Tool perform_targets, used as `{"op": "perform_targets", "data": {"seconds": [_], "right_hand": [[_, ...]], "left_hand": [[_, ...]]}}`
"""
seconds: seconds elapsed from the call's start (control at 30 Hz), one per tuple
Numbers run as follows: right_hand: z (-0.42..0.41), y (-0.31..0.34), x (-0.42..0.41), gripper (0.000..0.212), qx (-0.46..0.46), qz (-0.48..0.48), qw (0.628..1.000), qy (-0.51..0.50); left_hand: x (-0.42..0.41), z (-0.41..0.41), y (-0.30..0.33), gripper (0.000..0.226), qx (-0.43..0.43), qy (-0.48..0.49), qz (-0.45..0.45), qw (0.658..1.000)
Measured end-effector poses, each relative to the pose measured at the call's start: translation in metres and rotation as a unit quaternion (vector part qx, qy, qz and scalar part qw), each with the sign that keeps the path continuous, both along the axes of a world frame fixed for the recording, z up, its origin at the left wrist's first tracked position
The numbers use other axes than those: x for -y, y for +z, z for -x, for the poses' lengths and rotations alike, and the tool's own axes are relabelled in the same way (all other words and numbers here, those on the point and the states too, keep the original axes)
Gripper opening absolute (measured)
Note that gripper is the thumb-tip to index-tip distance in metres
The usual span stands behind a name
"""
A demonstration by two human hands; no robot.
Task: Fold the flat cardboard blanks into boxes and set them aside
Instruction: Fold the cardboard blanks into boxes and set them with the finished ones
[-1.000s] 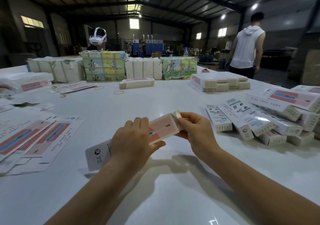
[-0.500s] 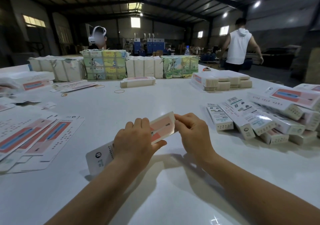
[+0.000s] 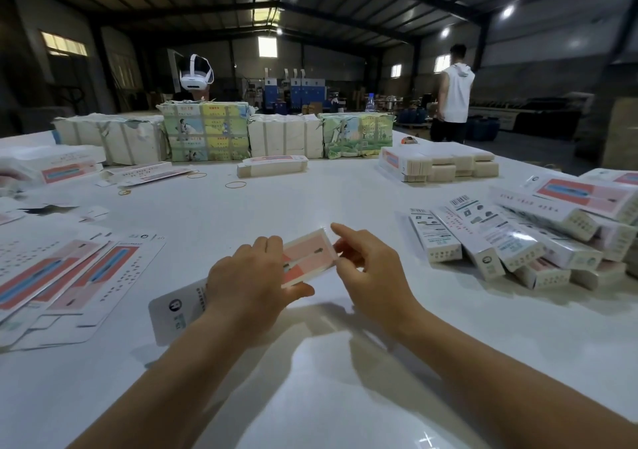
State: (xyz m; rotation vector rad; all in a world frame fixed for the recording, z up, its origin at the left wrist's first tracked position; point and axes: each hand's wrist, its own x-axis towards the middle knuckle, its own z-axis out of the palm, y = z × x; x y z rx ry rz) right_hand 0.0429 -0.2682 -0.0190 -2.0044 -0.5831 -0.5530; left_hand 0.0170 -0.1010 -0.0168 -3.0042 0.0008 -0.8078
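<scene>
A long pink-and-white cardboard box is held just above the white table, tilted up toward the right. My left hand grips its middle, fingers over the top and thumb underneath. My right hand is at the box's right end, its fingers curled against the end and the index finger stretched out above it. Flat blanks lie fanned out at the left. A pile of folded boxes lies at the right.
Wrapped bundles and stacks of blanks line the far side of the table, with rubber bands in front. A person with a white headset sits behind the bundles. Another person stands at the back right.
My right hand has eased off the box's right end flap, and its index finger now points out. The box end looks flatter. The person at the back right has walked further away.
</scene>
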Motion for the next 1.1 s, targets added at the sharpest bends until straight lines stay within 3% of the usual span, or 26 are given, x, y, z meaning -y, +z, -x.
{"op": "perform_targets", "data": {"seconds": [0.07, 0.13, 0.23, 0.3, 0.43, 0.5, 0.6, 0.7, 0.77, 0.9, 1.0, 1.1], "right_hand": [[0.002, 0.001, 0.001, 0.058, 0.02, 0.054, 0.998, 0.033], [0.0, 0.001, 0.002, 0.073, 0.061, 0.18, 0.979, 0.071], [-0.005, -0.007, 0.003, 0.078, 0.119, 0.333, 0.932, 0.082], [-0.009, -0.011, 0.003, 0.077, 0.136, 0.373, 0.915, 0.076], [-0.016, -0.009, 0.008, 0.071, 0.123, 0.382, 0.916, 0.01], [-0.026, 0.005, 0.024, 0.06, 0.111, 0.345, 0.931, -0.046], [-0.046, 0.043, 0.073, 0.046, 0.145, 0.256, 0.942, -0.16], [-0.066, 0.076, 0.148, 0.043, 0.172, 0.25, 0.904, -0.302], [-0.077, 0.086, 0.204, 0.043, 0.112, 0.275, 0.865, -0.405], [-0.085, 0.072, 0.282, 0.043, -0.134, 0.324, 0.774, -0.527], [-0.085, 0.061, 0.295, 0.044, -0.208, 0.303, 0.771, -0.52], [-0.08, 0.073, 0.282, 0.046, -0.182, 0.329, 0.767, -0.52]], "left_hand": [[-0.001, 0.0, 0.001, 0.059, -0.007, -0.024, 0.0, 1.0], [0.002, 0.0, 0.001, 0.057, -0.02, -0.049, -0.01, 0.999], [0.0, 0.003, -0.002, 0.064, -0.052, -0.079, -0.008, 0.995], [-0.005, 0.004, -0.001, 0.067, -0.045, -0.125, 0.002, 0.991], [-0.016, -0.006, -0.009, 0.069, 0.116, -0.187, -0.047, 0.974], [-0.015, -0.012, -0.013, 0.064, 0.157, -0.186, -0.026, 0.969], [-0.015, -0.026, -0.03, 0.044, 0.127, -0.218, 0.036, 0.967], [-0.018, -0.034, -0.052, 0.03, 0.013, -0.23, 0.098, 0.968], [-0.023, -0.041, -0.061, 0.021, -0.003, -0.257, 0.094, 0.962], [-0.023, -0.044, -0.056, 0.019, -0.04, -0.24, 0.102, 0.964], [-0.013, -0.038, -0.049, 0.013, -0.064, -0.23, 0.118, 0.964], [-0.005, -0.03, -0.04, 0.016, -0.065, -0.218, 0.126, 0.966]]}}
